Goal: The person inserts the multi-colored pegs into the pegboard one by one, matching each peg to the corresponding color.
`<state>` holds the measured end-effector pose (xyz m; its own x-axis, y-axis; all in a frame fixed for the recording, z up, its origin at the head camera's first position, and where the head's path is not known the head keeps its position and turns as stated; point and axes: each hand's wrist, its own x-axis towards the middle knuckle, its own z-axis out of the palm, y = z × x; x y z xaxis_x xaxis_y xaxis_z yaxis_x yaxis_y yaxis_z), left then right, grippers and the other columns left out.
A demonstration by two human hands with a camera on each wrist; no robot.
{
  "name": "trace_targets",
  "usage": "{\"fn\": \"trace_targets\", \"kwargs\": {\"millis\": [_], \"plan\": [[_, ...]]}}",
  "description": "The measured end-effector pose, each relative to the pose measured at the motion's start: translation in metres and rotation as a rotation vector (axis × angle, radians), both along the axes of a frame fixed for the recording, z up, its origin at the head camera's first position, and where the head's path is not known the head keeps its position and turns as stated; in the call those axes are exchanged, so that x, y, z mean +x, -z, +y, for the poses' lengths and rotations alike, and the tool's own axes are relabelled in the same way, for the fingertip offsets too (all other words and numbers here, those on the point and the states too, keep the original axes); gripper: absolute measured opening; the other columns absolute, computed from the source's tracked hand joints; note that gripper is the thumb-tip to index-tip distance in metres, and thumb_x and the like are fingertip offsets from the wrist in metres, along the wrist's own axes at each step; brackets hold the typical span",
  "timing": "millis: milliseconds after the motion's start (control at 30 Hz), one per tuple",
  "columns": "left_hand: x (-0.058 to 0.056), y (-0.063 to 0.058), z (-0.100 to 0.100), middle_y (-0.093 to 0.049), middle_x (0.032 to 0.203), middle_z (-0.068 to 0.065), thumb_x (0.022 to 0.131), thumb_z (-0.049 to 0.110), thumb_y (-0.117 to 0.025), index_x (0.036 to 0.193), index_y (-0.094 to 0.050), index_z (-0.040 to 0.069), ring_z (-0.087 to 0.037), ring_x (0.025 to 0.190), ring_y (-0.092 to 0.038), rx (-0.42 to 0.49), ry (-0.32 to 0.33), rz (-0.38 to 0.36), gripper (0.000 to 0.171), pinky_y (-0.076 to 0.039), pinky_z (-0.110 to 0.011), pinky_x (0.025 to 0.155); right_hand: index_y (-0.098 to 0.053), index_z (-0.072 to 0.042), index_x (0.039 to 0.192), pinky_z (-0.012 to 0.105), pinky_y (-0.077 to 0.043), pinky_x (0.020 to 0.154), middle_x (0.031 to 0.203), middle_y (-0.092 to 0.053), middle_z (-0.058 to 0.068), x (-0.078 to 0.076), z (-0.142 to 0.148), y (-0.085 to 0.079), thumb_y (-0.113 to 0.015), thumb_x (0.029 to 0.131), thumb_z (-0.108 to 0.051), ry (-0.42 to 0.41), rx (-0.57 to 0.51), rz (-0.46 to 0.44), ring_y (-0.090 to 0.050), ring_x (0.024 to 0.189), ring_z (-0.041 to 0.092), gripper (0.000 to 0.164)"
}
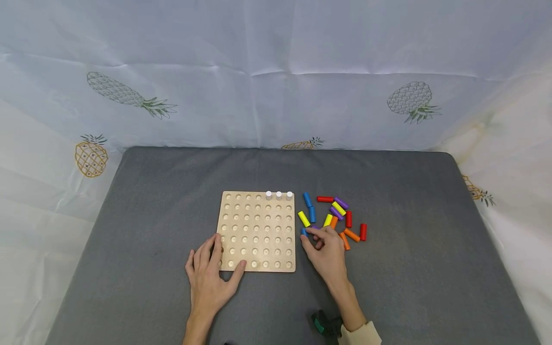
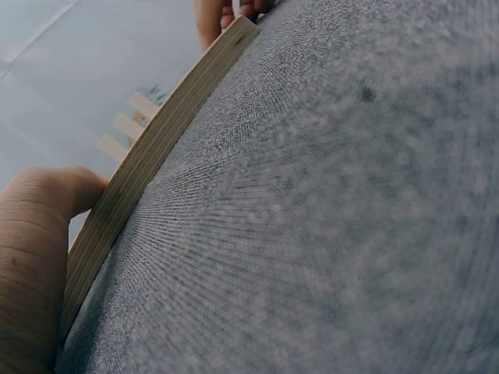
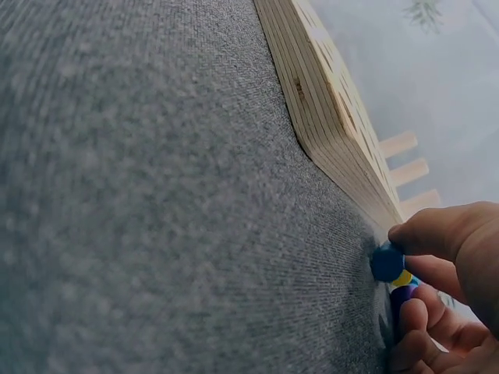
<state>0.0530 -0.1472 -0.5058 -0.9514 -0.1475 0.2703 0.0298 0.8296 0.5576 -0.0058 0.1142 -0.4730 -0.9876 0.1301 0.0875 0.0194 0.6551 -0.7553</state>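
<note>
A square wooden pegboard (image 1: 250, 232) with rows of round holes lies flat on the table. Three white pegs (image 1: 278, 195) stand upright in its back row at the right end. At the board's front left corner rests my left hand (image 1: 209, 282), fingers fairly straight along the left edge and thumb on the front edge. To the right of the board, my right hand (image 1: 327, 254) pinches a blue peg (image 3: 387, 263) between thumb and finger, low at the table. A purple peg (image 3: 402, 296) lies close to those fingers, partly hidden by them.
Loose red (image 1: 363, 232), orange (image 1: 351, 235), yellow (image 1: 304, 219), purple (image 1: 341, 202) and blue pegs (image 1: 307, 199) lie scattered right of the board. A dark object with a green part (image 1: 325, 324) sits by the right wrist. Behind the grey table (image 1: 151, 201) hangs a pineapple-printed white curtain (image 1: 276, 110).
</note>
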Motion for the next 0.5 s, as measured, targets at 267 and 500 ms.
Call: {"fn": "trace_targets", "kwargs": {"millis": [267, 500], "plan": [[0.0, 0.0007, -0.0007, -0.052, 0.148, -0.022, 0.078, 0.042, -0.081, 0.148, -0.05, -0.003, -0.04, 0.137, -0.043, -0.007, 0.004, 0.008, 0.089, -0.017, -0.07, 0.115, -0.081, -0.005, 0.101, 0.019, -0.039, 0.059, 0.084, -0.062, 0.008, -0.0036, -0.0046, -0.0012, -0.083, 0.081, -0.01, -0.008, 0.048, -0.038, -0.047, 0.063, 0.008, 0.02], [-0.0002, 0.0002, -0.0005, -0.053, 0.147, -0.022, 0.077, 0.041, -0.081, 0.148, -0.05, -0.003, -0.04, 0.136, -0.043, -0.007, 0.007, 0.015, 0.089, -0.018, -0.071, 0.114, -0.081, -0.005, 0.104, 0.019, -0.038, 0.058, 0.086, -0.059, 0.008, -0.0058, -0.0078, -0.003, -0.084, 0.083, -0.015, -0.012, 0.143, -0.083, -0.048, 0.065, 0.01, 0.025]]}}
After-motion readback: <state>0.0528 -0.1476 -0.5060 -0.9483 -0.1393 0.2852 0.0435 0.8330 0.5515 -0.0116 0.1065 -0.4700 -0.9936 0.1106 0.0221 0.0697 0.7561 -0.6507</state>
